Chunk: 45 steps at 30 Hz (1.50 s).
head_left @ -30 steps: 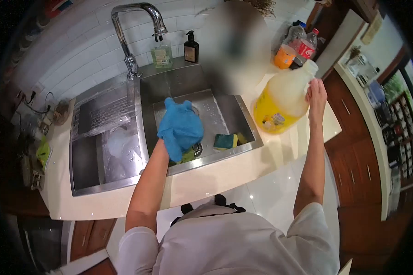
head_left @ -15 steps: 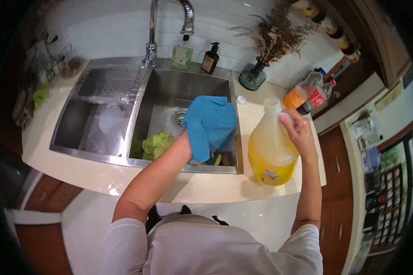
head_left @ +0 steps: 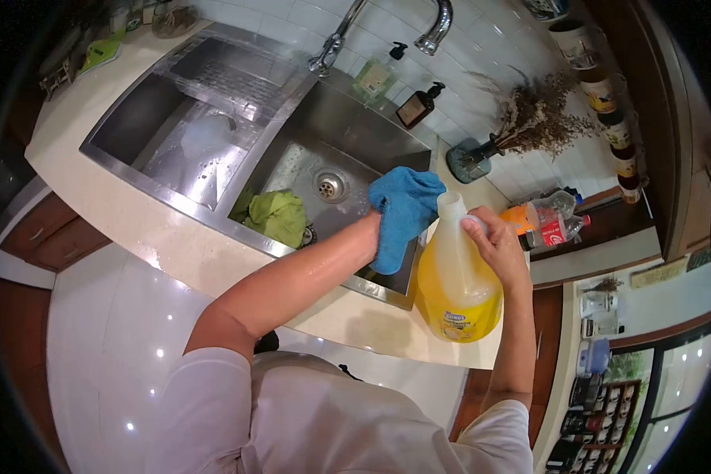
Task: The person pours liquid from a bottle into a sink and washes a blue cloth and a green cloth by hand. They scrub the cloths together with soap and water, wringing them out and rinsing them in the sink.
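Observation:
A blue cloth (head_left: 407, 207) covers the fingers of my left hand (head_left: 369, 229) and hangs down past the wrist, over the right side of the sink basin (head_left: 300, 154). My right hand (head_left: 494, 246) is wrapped round the handle of a big plastic jug (head_left: 460, 280), part full of yellow liquid. The jug's mouth has no cap, and its neck is close beside the cloth. A crumpled green cloth (head_left: 276, 219) lies in the basin, left of my forearm.
Behind the sink rise a chrome faucet (head_left: 332, 51) and two pump bottles, one green (head_left: 374, 77), one dark (head_left: 419, 105). A glass vase (head_left: 470, 160) holds dried stems. Plastic bottles (head_left: 553, 229) lie beyond the jug. The left basin (head_left: 186, 154) has a clear rack across it.
The view has tilted and shifted. The blue cloth and the jug's neck are closer together, and the white cap on the counter no longer shows. Both hands keep their hold.

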Each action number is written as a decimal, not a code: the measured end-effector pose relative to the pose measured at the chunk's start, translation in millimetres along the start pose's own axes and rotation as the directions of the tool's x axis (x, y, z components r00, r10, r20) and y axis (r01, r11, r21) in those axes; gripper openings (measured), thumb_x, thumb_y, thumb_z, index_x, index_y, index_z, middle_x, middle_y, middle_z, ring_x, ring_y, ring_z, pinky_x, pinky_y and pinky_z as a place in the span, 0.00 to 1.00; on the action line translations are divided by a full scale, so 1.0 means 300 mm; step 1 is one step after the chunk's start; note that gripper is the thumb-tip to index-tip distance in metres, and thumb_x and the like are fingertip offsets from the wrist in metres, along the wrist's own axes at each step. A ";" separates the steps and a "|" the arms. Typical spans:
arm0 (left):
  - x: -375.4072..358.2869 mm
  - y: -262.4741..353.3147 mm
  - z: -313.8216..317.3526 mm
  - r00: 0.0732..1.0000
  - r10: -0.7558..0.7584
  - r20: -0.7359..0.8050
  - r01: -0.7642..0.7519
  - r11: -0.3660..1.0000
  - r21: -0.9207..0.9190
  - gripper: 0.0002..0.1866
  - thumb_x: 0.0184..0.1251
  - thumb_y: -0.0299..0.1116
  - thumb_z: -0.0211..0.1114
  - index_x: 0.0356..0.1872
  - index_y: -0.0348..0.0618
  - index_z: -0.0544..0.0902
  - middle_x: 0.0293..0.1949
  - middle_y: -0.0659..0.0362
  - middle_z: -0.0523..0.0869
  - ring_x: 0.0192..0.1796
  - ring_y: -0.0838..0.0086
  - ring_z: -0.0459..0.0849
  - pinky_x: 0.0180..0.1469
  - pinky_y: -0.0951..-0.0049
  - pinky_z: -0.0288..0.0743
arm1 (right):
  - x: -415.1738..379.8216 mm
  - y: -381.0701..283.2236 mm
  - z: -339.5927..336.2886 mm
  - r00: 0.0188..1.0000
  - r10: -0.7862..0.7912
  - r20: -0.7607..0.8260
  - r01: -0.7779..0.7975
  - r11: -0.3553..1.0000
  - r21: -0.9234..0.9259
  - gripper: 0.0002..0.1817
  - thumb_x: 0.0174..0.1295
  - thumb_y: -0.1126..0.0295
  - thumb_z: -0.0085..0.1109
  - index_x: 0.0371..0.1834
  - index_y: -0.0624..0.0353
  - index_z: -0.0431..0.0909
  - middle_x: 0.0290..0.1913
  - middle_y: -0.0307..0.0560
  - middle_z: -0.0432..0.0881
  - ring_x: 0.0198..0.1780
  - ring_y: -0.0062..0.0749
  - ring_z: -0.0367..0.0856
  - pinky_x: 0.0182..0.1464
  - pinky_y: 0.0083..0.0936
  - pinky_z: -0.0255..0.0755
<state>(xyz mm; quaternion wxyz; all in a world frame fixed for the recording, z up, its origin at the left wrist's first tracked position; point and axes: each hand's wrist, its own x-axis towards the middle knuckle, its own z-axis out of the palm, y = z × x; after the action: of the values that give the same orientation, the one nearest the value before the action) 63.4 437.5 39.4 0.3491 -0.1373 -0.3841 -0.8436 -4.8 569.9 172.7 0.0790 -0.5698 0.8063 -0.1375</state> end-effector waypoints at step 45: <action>-0.064 -0.033 -0.181 0.958 0.270 0.095 -0.218 0.471 0.855 0.08 0.42 0.28 0.63 0.27 0.49 0.79 0.28 0.57 0.81 0.31 0.63 0.80 0.33 0.72 0.71 | 0.113 -0.055 0.104 0.988 -0.102 0.112 0.100 0.995 0.019 0.13 0.58 0.61 0.55 0.34 0.61 0.76 0.23 0.56 0.76 0.25 0.45 0.76 0.32 0.30 0.68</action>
<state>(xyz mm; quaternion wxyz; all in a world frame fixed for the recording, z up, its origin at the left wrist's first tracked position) 72.3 410.9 -11.8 0.4972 0.0226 -0.7176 -0.4871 7.3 528.7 149.1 0.1213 -0.6162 0.7697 -0.1144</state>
